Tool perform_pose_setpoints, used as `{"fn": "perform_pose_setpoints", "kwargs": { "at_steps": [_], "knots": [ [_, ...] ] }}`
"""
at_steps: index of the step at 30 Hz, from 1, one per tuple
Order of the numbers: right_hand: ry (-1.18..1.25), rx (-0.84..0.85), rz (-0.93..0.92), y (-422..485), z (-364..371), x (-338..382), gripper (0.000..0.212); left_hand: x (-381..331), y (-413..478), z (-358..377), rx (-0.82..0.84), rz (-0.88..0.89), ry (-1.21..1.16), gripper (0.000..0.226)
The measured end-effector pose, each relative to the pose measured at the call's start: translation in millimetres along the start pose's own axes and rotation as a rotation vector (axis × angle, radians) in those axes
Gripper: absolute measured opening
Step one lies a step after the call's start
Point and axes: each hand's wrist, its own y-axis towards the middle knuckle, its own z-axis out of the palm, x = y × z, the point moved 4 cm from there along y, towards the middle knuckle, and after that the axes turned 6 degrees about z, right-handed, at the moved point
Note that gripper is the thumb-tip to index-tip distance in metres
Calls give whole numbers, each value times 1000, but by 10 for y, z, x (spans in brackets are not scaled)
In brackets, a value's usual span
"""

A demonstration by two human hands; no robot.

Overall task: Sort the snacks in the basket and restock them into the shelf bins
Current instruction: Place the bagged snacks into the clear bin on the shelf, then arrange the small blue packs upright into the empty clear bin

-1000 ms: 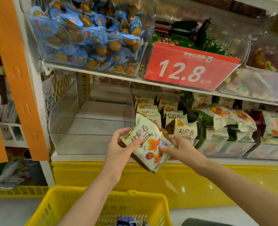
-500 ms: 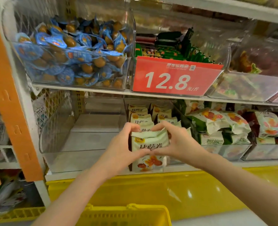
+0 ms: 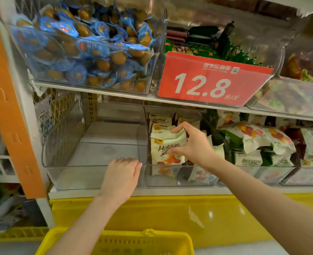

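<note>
right hand [image 3: 194,144]: grip held snack pack [image 3: 164,150] upright in clear bin [image 3: 152,180] (with others like it) | left hand [image 3: 122,175]: grip loose, rested on empty bin [image 3: 78,177] rim

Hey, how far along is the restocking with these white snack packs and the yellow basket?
Done: matching packs stand in rows in the second lower bin. In hand: the right hand grips one more snack pack at that bin's front; the left hand rests at the rim of the neighbouring bin. Left: releasing this pack; the inside of the yellow basket is out of view, so what remains is unknown.
</note>
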Motion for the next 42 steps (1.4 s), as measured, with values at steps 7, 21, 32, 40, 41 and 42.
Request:
{"fn": "perform_pose_setpoints", "kwargs": {
  "at_steps": [7, 21, 32, 40, 41, 42],
  "knots": [
    [-119, 220, 178, 155, 39, -305, 43, 11, -33, 42, -40, 9, -33, 45],
    [-795, 214, -120, 261, 374, -293, 69, 3, -36, 43, -91, 27, -67, 41],
    [-755, 245, -50, 109, 377, -293, 58, 18, -37, 47, -6, 13, -45, 39],
    [-541, 19, -176, -724, 517, -66, 54, -65, -596, -288, -104, -20, -241, 36],
    [-508, 24, -186, -864, 570, -71, 52, -86, -746, -318, -142, -22, -258, 34],
    [-491, 40, -197, -1001, 645, -89, 52, -98, -902, -321, -168, -28, -266, 32]
  ]
}}
